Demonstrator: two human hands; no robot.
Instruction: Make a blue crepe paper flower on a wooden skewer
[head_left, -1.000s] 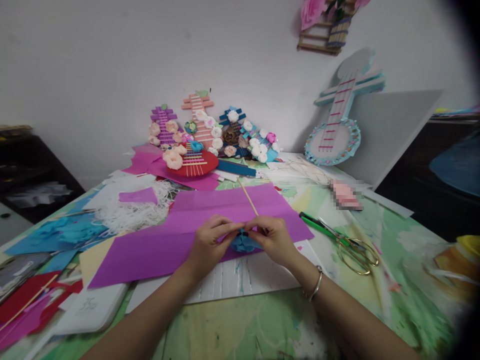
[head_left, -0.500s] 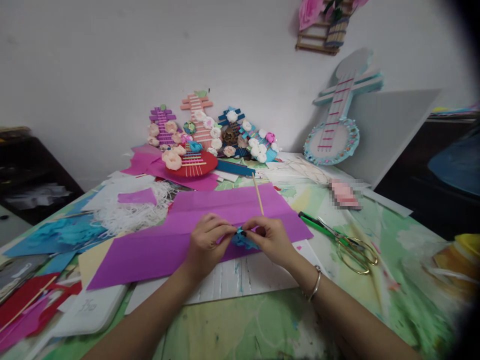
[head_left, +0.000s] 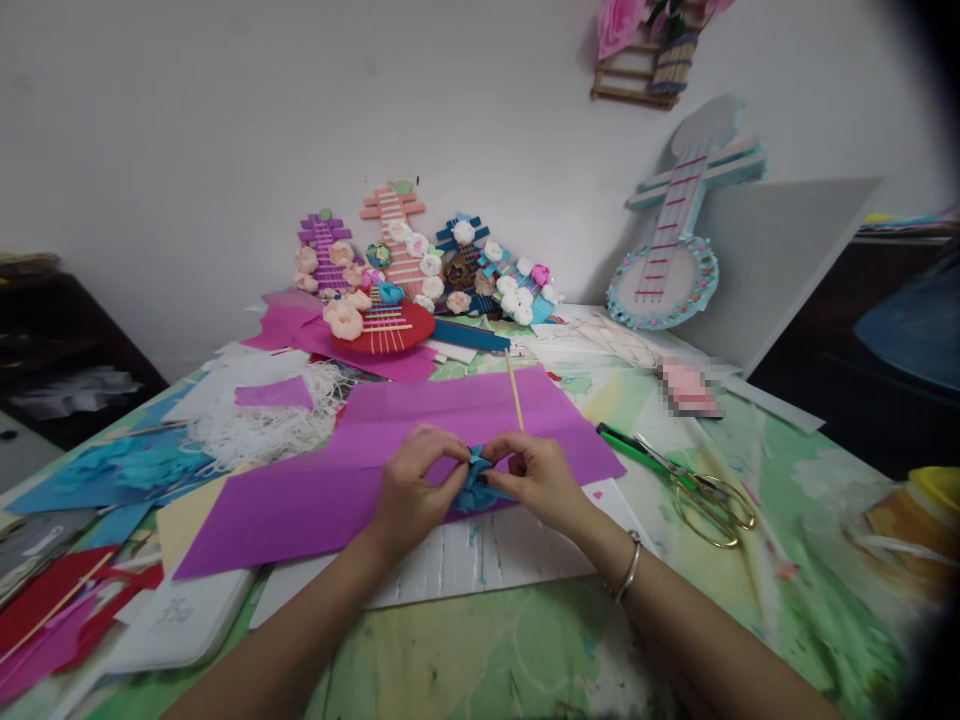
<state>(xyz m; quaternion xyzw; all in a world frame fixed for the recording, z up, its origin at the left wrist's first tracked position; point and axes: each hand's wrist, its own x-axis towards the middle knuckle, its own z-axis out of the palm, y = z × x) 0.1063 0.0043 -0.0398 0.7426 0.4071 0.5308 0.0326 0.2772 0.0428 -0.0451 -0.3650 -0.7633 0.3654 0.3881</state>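
Dim, soft light (dark right corners).

Right of the right hand (head_left: 541, 482): gold-handled scissors (head_left: 683, 479) overlapping a green-and-black tool (head_left: 631, 444). Left of the left hand (head_left: 418, 480): white shredded strips (head_left: 262, 430); nearer the wearer, a white device (head_left: 191, 625). Beyond both hands: a red instrument-shaped craft (head_left: 417, 324); farther right, a pale blue one (head_left: 675, 215).

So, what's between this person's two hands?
In the head view, a ruffled blue piece sits between the left hand and right hand, seen against the purple sheet.
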